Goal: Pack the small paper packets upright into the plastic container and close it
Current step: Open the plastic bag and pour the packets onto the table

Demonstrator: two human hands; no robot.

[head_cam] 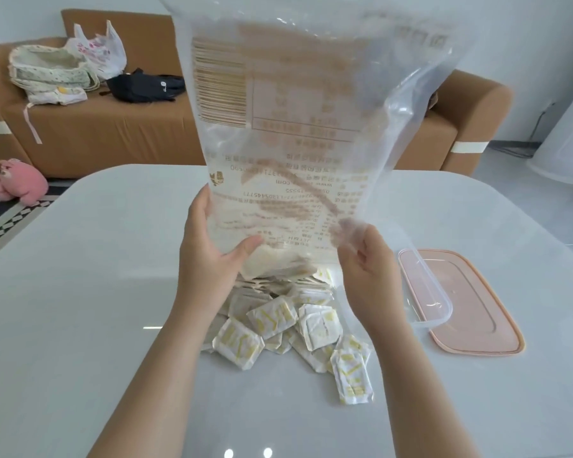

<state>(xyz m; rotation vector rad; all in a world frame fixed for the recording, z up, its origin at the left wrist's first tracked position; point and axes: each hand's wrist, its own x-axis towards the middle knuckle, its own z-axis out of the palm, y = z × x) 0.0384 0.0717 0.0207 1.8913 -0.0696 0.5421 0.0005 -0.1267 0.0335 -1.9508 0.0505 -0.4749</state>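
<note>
Fingers (pixel 201 201) of left hand (pixel 212 249) and right hand (pixel 369 269) clamp the crinkly printed clear plastic bag (pixel 311 104), mouth down, over square white-and-yellow paper packets (pixel 273 317) heaped on the glossy pale bench (pixel 80 292).

A glossy white table (pixel 80 292) stretches before me. Beyond it stands a brown sofa (pixel 113 127). On its seat, to my left, lie a floral fabric bag (pixel 50 72), a white plastic carrier bag (pixel 103 51) behind it and a black pouch (pixel 143 85) beside them. A pink plush toy (pixel 20 185) sits on the floor far left. A white appliance (pixel 566 140) stands far right.
</note>
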